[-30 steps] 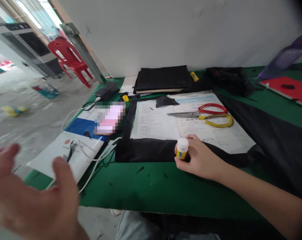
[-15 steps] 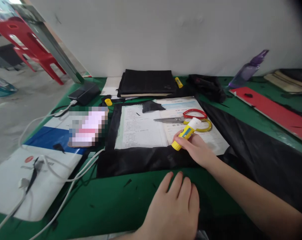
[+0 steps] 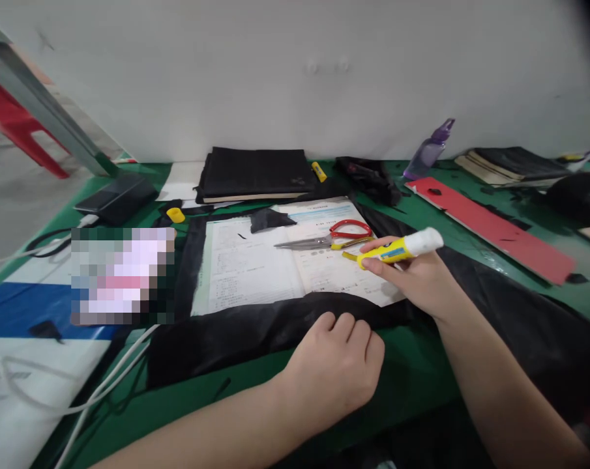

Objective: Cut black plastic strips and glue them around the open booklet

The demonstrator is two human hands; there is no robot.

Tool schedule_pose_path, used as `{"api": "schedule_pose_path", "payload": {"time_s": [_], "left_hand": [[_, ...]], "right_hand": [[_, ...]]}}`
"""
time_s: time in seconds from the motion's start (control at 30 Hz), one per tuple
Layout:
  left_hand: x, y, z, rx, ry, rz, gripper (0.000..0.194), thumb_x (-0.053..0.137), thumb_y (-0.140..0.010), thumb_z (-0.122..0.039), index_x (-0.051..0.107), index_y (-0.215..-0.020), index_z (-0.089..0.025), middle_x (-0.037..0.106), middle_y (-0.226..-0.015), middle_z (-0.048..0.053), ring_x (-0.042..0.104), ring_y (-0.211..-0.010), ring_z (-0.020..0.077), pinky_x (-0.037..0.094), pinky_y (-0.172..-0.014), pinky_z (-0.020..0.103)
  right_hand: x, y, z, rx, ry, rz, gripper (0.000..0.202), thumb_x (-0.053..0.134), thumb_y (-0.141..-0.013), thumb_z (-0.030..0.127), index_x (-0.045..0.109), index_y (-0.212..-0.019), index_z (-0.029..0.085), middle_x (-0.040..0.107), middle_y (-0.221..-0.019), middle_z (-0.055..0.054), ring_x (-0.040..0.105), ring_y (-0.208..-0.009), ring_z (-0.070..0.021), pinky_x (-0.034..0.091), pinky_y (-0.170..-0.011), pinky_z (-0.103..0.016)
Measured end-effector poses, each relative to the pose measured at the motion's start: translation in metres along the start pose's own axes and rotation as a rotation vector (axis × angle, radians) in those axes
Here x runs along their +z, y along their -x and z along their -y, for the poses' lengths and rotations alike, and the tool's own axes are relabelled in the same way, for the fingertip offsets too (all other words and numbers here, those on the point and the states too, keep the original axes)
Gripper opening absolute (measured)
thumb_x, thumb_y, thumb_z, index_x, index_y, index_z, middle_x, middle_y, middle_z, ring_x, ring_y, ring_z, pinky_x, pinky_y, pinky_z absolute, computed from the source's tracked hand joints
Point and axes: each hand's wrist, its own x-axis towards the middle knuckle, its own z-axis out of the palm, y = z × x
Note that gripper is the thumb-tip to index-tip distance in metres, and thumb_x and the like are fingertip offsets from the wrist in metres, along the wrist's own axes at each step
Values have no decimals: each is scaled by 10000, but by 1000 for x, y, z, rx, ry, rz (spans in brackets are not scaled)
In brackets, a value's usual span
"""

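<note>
My right hand (image 3: 422,280) grips a yellow glue stick (image 3: 387,251), its white end pointing right and slightly up. It is held above the right side of an open printed book (image 3: 255,273). My left hand (image 3: 336,358) is curled closed at the near edge of the black sheet (image 3: 216,342) under the book, where the edge is raised; its fingertips are hidden. Scissors (image 3: 304,243) with one red and one yellow handle lie across the pages, partly behind the right hand. A black scrap (image 3: 270,220) rests above them.
A blurred-out phone (image 3: 123,277), white cables (image 3: 99,391) and a black adapter (image 3: 116,197) occupy the left. Behind lie a black-covered book (image 3: 258,172), a yellow cap (image 3: 176,215) and a small yellow tube (image 3: 319,171). On the right are a purple bottle (image 3: 426,153) and a red board (image 3: 490,228).
The view has shifted right. My right hand has moved right and tilted the glue stick towards horizontal. My left hand has gone from fingers extended on the green table to curled at the black sheet's edge.
</note>
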Motion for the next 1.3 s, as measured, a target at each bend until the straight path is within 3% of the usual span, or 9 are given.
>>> {"api": "schedule_pose_path", "payload": {"time_s": [0.17, 0.3, 0.53, 0.7, 0.8, 0.87, 1.0, 1.17, 1.3], "left_hand": [[14, 9, -2, 81, 10, 38, 212, 429, -905, -115, 571, -1060, -88, 566, -755, 30, 511, -615, 171, 359, -501, 319], [19, 11, -3, 99, 23, 60, 261, 390, -927, -116, 548, -1131, -72, 575, -760, 34, 516, -617, 167, 362, -513, 319], [16, 10, 2, 162, 66, -27, 166, 441, -900, -106, 604, -926, -98, 561, -722, 30, 501, -602, 170, 339, -496, 325], [18, 15, -1, 180, 156, -63, 141, 482, -873, -153, 571, -763, -155, 542, -625, 2, 488, -506, 157, 287, -429, 309], [13, 12, 6, 66, 193, -122, 282, 457, -905, -255, 532, -641, -190, 518, -525, -15, 497, -433, 159, 282, -406, 305], [2, 4, 18, -86, 174, -53, 338, 423, -919, -283, 538, -614, -195, 541, -507, -4, 532, -429, 177, 287, -406, 304], [-24, -12, 57, -392, 128, 304, 335, 402, -943, -317, 612, -723, -176, 645, -629, 32, 608, -516, 209, 293, -430, 286], [-33, -10, 91, -435, 237, 536, 443, 525, -859, -583, 655, -872, -159, 690, -848, 70, 647, -751, 243, 402, -560, 297], [-30, -5, 95, -418, 364, 606, 373, 647, -780, -530, 659, -889, -174, 682, -836, 41, 631, -742, 226, 391, -556, 285]], "right_hand": [[-10, 6, -9, 98, 225, 100, 308, 621, -819, 514, 701, -964, 254, 684, -757, -7, 641, -760, -195, 481, -613, -284], [-8, 11, -8, 112, 359, 30, 316, 598, -824, 524, 699, -859, 226, 670, -700, -13, 641, -738, -201, 466, -591, -281], [6, 2, 7, 49, 489, 26, 308, 621, -799, 515, 636, -923, 233, 640, -675, 26, 568, -582, -144, 404, -514, -264], [28, -11, 14, -115, 425, 52, 252, 630, -816, 448, 656, -914, 216, 702, -885, -26, 653, -784, -190, 477, -696, -302], [37, -18, 7, -135, 234, 40, 269, 662, -799, 456, 647, -919, 215, 698, -933, -28, 665, -842, -195, 507, -754, -307], [38, -21, 0, -36, 117, 22, 331, 691, -766, 492, 646, -925, 206, 700, -920, -39, 675, -840, -209, 533, -721, -312], [33, -23, -10, 102, -89, -54, 424, 674, -764, 561, 612, -949, 184, 711, -884, -65, 687, -759, -207, 563, -630, -318], [34, -25, -12, 90, -288, 27, 434, 670, -782, 545, 527, -1002, 199, 712, -943, -67, 685, -689, -171, 578, -602, -314], [38, -23, -10, 6, -268, 49, 403, 644, -820, 514, 497, -1030, 203, 704, -1004, -74, 686, -759, -177, 572, -645, -330]]}}
